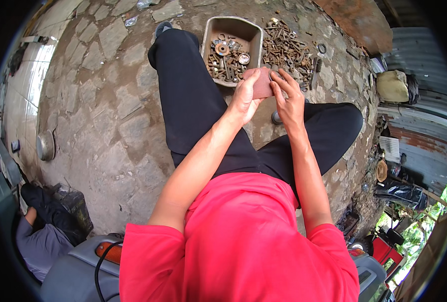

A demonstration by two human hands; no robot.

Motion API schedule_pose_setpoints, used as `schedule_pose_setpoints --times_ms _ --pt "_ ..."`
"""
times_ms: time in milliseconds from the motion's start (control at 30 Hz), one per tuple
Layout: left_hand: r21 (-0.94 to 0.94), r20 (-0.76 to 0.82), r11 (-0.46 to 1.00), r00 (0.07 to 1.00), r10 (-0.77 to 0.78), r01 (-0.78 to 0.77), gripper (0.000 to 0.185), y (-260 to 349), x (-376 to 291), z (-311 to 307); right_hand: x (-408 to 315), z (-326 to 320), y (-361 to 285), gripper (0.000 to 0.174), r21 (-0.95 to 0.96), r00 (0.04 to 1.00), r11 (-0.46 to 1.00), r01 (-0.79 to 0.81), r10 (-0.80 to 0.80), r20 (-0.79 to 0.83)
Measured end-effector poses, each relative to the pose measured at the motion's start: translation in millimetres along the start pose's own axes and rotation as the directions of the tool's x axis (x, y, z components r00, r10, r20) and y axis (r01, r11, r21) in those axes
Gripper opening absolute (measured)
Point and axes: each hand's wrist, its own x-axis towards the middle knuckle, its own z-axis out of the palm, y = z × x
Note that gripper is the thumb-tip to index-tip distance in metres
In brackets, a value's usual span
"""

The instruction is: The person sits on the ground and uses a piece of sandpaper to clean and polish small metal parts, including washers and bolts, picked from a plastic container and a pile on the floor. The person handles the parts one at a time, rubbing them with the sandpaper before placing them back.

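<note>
My left hand (246, 94) grips a reddish-brown sheet of sandpaper (262, 85), its thumb lying on the face of the sheet. At the sheet's right edge, my right hand (288, 96) holds a small dark round part (271, 75), mostly covered by the fingers. Just beyond both hands stands a rectangular metal tray (261, 47) with rusty hardware, a round flanged part (222, 49) and a shiny round cup-like part (244, 58) in it. A heap of rusty bolts and nuts (284, 41) lies on the ground at the tray's right.
Uneven stone paving (125, 102) surrounds my legs. A dark ring (322, 48) and a wire brush (318, 65) lie by the heap. A metal bowl (45, 145) rests at the left. Another person (44, 245) sits at the lower left, near a grey vehicle body panel (80, 271).
</note>
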Motion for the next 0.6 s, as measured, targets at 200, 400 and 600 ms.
schedule_pose_setpoints --times_ms 200,400,600 --pt "0.003 0.015 1.000 1.000 0.021 -0.021 0.041 -2.8 0.5 -1.0 1.3 1.2 4.2 0.035 0.246 0.972 0.941 -0.234 0.226 0.060" --pt "0.077 -0.014 0.997 1.000 0.018 -0.017 0.045 0.0 -1.2 2.6 4.1 -7.4 -17.1 0.050 0.186 0.998 0.981 -0.051 0.059 -0.038" --pt "0.062 0.047 0.998 0.999 -0.014 0.011 0.057 -6.0 6.3 -6.4 -4.4 5.0 -27.9 0.057 0.061 0.995 0.997 0.055 -0.060 0.080"
